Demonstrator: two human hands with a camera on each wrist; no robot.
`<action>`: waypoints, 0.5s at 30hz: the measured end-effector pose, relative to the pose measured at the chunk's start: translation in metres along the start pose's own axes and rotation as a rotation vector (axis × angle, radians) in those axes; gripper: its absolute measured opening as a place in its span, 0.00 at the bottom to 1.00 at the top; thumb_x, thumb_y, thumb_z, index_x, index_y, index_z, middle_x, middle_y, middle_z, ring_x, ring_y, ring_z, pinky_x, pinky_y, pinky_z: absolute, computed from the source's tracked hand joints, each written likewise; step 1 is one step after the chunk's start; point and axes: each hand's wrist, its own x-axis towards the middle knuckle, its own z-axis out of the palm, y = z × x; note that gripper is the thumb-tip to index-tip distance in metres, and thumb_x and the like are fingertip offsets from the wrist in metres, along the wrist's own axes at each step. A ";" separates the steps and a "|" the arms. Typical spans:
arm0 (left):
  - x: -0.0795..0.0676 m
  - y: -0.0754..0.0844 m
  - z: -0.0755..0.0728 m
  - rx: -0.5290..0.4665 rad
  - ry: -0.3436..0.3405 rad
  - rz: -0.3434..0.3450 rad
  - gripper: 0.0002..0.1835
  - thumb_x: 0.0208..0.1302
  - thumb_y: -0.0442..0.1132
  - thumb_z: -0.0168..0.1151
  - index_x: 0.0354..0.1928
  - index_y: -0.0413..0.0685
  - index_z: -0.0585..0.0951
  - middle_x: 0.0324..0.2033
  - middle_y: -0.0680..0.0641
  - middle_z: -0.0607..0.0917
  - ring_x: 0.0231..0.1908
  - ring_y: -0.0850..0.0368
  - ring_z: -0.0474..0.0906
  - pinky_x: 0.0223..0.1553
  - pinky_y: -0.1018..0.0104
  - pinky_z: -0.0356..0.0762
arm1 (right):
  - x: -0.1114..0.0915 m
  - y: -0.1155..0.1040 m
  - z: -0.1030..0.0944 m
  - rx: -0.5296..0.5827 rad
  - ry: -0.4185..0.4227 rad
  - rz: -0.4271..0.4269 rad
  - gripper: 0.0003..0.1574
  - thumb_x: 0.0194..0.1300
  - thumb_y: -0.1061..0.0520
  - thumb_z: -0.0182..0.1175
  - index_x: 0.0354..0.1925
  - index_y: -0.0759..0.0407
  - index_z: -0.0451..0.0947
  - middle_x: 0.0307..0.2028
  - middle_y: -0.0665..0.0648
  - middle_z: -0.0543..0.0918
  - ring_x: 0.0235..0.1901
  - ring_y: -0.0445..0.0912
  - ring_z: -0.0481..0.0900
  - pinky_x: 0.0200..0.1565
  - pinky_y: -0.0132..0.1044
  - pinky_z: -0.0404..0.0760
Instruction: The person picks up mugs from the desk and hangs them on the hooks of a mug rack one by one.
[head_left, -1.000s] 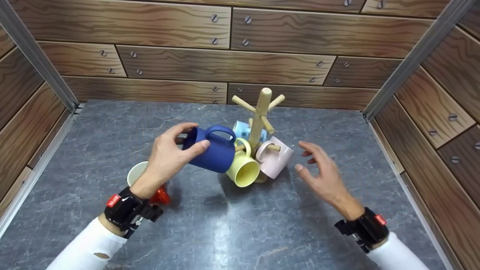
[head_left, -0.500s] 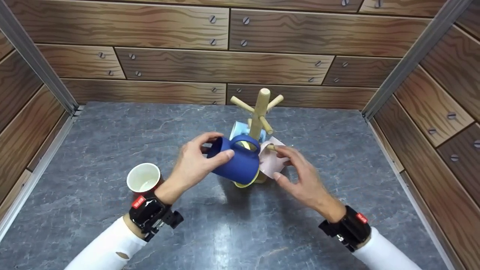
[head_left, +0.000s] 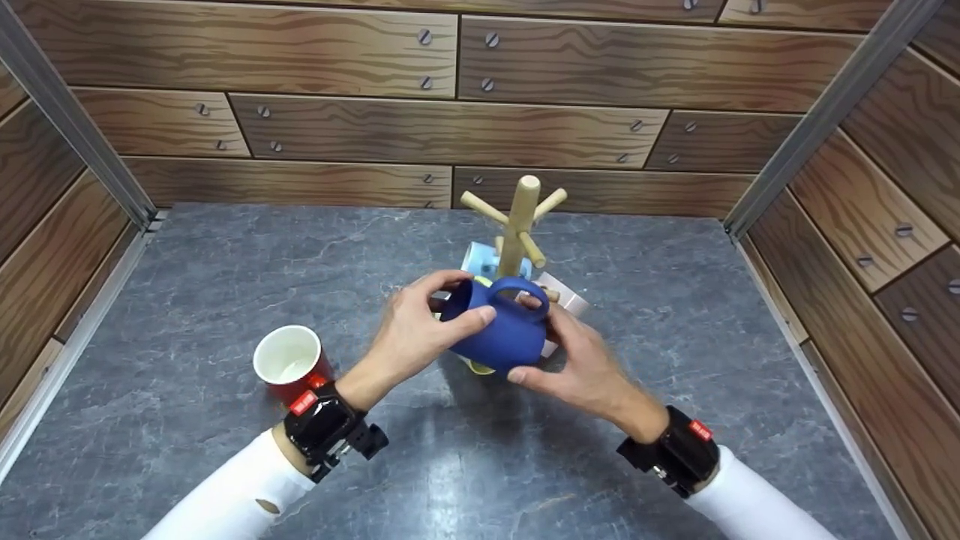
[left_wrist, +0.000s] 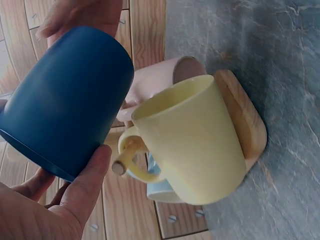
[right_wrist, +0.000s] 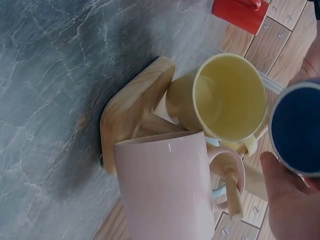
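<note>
A dark blue mug [head_left: 495,341] is held tilted in front of a wooden mug tree [head_left: 521,217], handle upward. My left hand [head_left: 412,322] grips it near the mouth, thumb over the side. At the base end, my right hand [head_left: 585,367] has thumb and fingers around the mug, its fingers partly hidden behind. By its handle, a yellow mug [left_wrist: 190,145] hangs on a lower peg. A pink mug [right_wrist: 162,190] hangs on another low peg beside it. Behind the post is a light blue mug [head_left: 480,259], mostly covered.
A red mug [head_left: 289,391] with a white inside stands upright on the grey marbled table [head_left: 187,300], left of my left forearm. The tree's upper pegs [head_left: 484,206] carry no mugs. Wood-patterned walls [head_left: 337,124] enclose the back and sides.
My left hand has carried the blue mug rightward and slightly toward me, in front of the yellow mug. My right hand has come in from the right and taken hold of the mug's base.
</note>
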 end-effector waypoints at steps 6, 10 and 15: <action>0.001 0.003 0.000 -0.018 -0.043 0.018 0.33 0.57 0.58 0.74 0.63 0.53 0.81 0.57 0.46 0.83 0.51 0.47 0.83 0.49 0.53 0.85 | 0.000 -0.003 -0.002 0.010 0.004 -0.006 0.52 0.60 0.58 0.77 0.75 0.64 0.63 0.72 0.66 0.69 0.64 0.53 0.75 0.57 0.50 0.83; 0.001 0.004 -0.003 -0.016 -0.095 0.047 0.37 0.56 0.57 0.75 0.67 0.54 0.79 0.59 0.49 0.81 0.54 0.48 0.82 0.50 0.53 0.84 | 0.001 -0.005 -0.008 0.033 0.026 -0.049 0.50 0.59 0.61 0.77 0.75 0.59 0.66 0.72 0.64 0.69 0.66 0.54 0.73 0.59 0.48 0.82; 0.001 0.005 -0.007 -0.037 -0.140 0.086 0.41 0.53 0.54 0.79 0.71 0.56 0.76 0.58 0.51 0.79 0.55 0.49 0.82 0.51 0.54 0.84 | 0.003 -0.006 -0.015 0.070 0.017 -0.017 0.50 0.59 0.62 0.76 0.75 0.52 0.67 0.73 0.59 0.68 0.67 0.53 0.73 0.61 0.45 0.81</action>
